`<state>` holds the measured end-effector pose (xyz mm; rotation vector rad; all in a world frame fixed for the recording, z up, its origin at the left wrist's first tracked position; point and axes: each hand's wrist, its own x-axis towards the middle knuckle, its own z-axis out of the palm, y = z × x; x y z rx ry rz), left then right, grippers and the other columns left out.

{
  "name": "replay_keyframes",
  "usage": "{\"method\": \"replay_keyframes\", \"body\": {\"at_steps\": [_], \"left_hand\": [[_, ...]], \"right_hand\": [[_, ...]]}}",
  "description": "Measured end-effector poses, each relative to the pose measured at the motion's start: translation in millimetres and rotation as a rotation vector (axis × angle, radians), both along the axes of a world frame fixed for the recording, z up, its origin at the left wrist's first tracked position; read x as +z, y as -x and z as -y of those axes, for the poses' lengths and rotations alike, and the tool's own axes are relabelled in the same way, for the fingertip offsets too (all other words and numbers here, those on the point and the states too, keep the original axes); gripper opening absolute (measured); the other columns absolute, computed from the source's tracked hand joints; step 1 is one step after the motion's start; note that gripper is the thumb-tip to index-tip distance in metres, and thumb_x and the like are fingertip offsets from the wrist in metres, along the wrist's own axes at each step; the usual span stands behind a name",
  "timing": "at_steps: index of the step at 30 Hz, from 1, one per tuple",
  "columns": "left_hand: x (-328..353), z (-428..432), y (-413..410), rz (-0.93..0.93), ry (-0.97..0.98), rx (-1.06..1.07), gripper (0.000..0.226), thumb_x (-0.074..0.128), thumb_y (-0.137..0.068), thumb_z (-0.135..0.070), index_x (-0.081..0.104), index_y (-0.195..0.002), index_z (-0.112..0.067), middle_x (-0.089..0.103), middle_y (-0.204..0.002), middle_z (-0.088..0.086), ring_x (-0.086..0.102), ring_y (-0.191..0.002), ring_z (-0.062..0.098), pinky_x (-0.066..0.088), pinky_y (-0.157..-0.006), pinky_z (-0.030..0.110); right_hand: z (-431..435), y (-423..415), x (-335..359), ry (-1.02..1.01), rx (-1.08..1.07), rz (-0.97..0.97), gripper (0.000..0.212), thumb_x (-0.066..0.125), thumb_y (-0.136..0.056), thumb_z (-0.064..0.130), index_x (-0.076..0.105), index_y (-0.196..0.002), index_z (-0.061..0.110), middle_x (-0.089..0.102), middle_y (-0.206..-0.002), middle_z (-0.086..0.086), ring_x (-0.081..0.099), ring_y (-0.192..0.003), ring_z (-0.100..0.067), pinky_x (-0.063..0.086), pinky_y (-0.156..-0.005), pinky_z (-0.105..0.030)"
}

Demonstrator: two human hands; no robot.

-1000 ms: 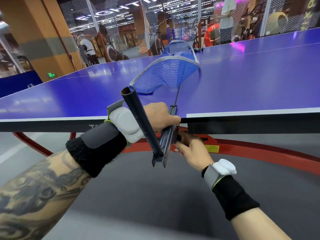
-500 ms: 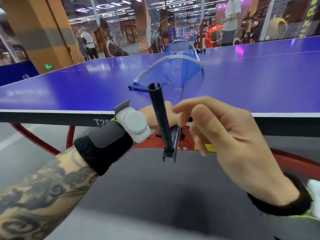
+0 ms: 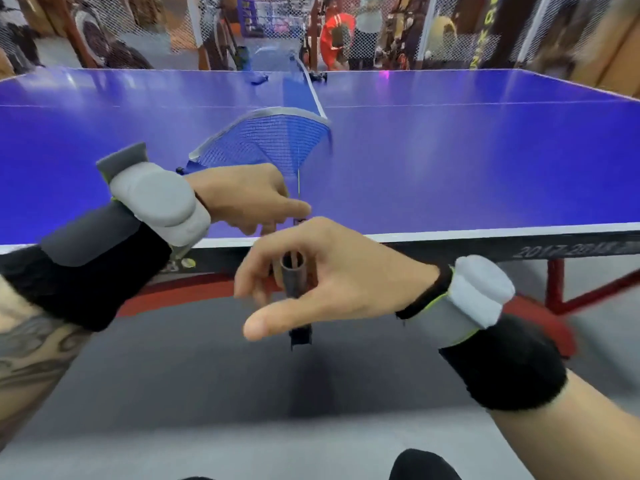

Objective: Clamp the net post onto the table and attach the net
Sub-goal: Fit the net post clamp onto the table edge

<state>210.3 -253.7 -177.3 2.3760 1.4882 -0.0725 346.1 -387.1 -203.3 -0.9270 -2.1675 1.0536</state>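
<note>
The dark net post [image 3: 293, 274] sits at the near edge of the blue table [image 3: 450, 161], its open tube end pointing up at me and its clamp foot [image 3: 300, 336] hanging below the edge. My left hand [image 3: 242, 199] grips the post's clamp where it meets the table top. Behind the tube, my right hand [image 3: 329, 282] has its fingers spread loosely and its thumb stretched out underneath, not closed on it. The blue net [image 3: 270, 140] lies slack and folded on the table, and a thin cord [image 3: 298, 174] runs from it to the post.
The net's far end reaches the far post [image 3: 317, 76] at the opposite edge. A red steel frame [image 3: 554, 289] runs beneath the table, above grey floor. Behind a mesh fence [image 3: 377, 36] stand people and sports gear.
My right hand came up from under the table edge and now hovers around the post. The post swung from leaning left to pointing at me. My view rose above the table.
</note>
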Motion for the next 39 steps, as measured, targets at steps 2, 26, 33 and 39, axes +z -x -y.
{"method": "replay_keyframes", "body": {"at_steps": [2, 26, 33, 39], "left_hand": [[3, 10, 4, 0.069, 0.097, -0.002, 0.047, 0.057, -0.093, -0.051, 0.064, -0.073, -0.009, 0.069, -0.061, 0.000, 0.049, -0.051, 0.022, 0.047, -0.061, 0.032], [3, 102, 47, 0.222, 0.593, 0.226, 0.033, 0.050, -0.090, -0.009, 0.057, -0.120, -0.022, 0.075, -0.095, 0.011, 0.076, -0.081, 0.031, 0.061, -0.083, 0.043], [-37, 114, 44, 0.283, 0.718, 0.264, 0.064, 0.060, -0.086, -0.012, 0.034, -0.144, -0.018, 0.068, -0.114, 0.010, 0.068, -0.099, 0.035, 0.057, -0.091, 0.048], [-47, 125, 33, 0.397, 0.657, 0.253, 0.070, 0.080, -0.081, -0.028, 0.041, -0.138, -0.018, 0.070, -0.112, 0.002, 0.067, -0.102, 0.026, 0.055, -0.088, 0.040]], "right_hand": [[4, 3, 0, 0.017, -0.004, 0.074, 0.027, 0.085, -0.076, 0.028, 0.072, -0.095, 0.014, 0.068, -0.082, -0.007, 0.056, -0.069, -0.024, 0.046, -0.062, -0.022], [34, -1, 89, 0.400, -0.370, 0.271, 0.019, 0.085, -0.074, 0.034, 0.075, -0.088, 0.027, 0.072, -0.075, 0.012, 0.066, -0.066, -0.001, 0.055, -0.074, -0.020], [46, 0, 77, 0.423, -0.477, 0.189, 0.019, 0.084, -0.078, 0.023, 0.074, -0.094, 0.020, 0.075, -0.085, 0.008, 0.073, -0.082, -0.005, 0.058, -0.086, -0.024], [49, 3, 73, 0.372, -0.523, 0.182, 0.016, 0.079, -0.083, 0.021, 0.074, -0.098, 0.020, 0.074, -0.086, 0.015, 0.071, -0.088, 0.000, 0.052, -0.085, -0.012]]}}
